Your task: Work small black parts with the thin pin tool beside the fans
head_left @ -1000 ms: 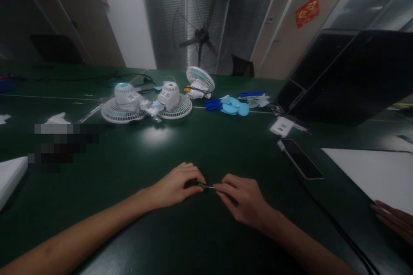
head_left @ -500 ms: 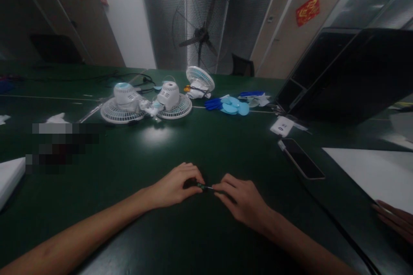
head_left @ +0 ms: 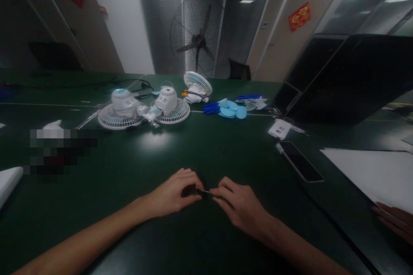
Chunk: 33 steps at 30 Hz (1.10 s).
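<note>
Both my hands rest on the dark green table (head_left: 206, 150) near its front edge. My left hand (head_left: 176, 193) is curled round the dark handle of a small screwdriver (head_left: 200, 191). My right hand (head_left: 240, 204) pinches the thin metal shaft at the other end. The tool lies level between the two hands, just above the table top. Most of the handle is hidden under my left fingers.
Two small white fans (head_left: 121, 109) (head_left: 171, 107) lie face down at the back, a third (head_left: 197, 86) stands behind. Blue fan blades (head_left: 230, 109), a white card (head_left: 280, 129) and a phone (head_left: 300, 161) lie right. Another person's fingers (head_left: 393, 219) rest by white paper (head_left: 374, 172).
My hands have hardly moved; the view has tipped slightly, so everything sits a little lower in the picture. Both hands keep their hold on the tool.
</note>
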### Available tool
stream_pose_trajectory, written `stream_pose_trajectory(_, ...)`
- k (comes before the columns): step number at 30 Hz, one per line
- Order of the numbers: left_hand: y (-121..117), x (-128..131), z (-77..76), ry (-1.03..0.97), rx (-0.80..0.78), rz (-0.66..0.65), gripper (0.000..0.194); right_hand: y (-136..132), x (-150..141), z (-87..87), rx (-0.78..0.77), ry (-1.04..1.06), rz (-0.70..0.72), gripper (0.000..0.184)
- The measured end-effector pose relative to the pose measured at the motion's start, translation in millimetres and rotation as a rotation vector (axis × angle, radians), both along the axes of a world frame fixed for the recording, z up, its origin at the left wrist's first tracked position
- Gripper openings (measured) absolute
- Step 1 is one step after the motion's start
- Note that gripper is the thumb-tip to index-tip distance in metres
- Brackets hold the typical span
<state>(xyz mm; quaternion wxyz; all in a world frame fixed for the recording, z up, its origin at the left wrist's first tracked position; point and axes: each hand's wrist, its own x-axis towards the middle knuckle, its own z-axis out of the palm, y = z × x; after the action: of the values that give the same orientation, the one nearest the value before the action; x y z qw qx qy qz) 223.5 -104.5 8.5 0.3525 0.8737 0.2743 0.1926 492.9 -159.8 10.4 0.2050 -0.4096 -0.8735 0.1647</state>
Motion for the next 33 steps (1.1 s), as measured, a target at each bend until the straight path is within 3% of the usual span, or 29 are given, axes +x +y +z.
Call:
stream_pose_trajectory(4,7,-4,-4.1,-0.055,-0.018,0.011,0.019,2,5,-3.0,-0.026,0.086,-0.042,0.022)
stream_pose_trajectory(7,27,-26,-4.5,-0.024,0.062,0.083,0.028,5,10,-3.1,-0.051,0.141,-0.077,0.023)
stream_pose_trajectory(14,100,-139,-5.6,0.285,0.325,0.599,0.044,8,14,-3.3,-0.079,0.209,-0.104,0.021)
stream_pose_trajectory(18,115,-180,-7.2,0.464,0.453,0.722,0.049,7,13,-0.7,-0.09,0.209,-0.098,0.021)
stream_pose_trajectory(26,118,-176,-8.4,0.651,0.633,0.735,0.052,8,14,-2.9,-0.083,0.212,-0.095,0.02)
stream_pose_trajectory(33,120,-177,-11.8,0.514,0.626,0.799,0.049,7,13,-1.7,-0.083,0.199,-0.103,0.02)
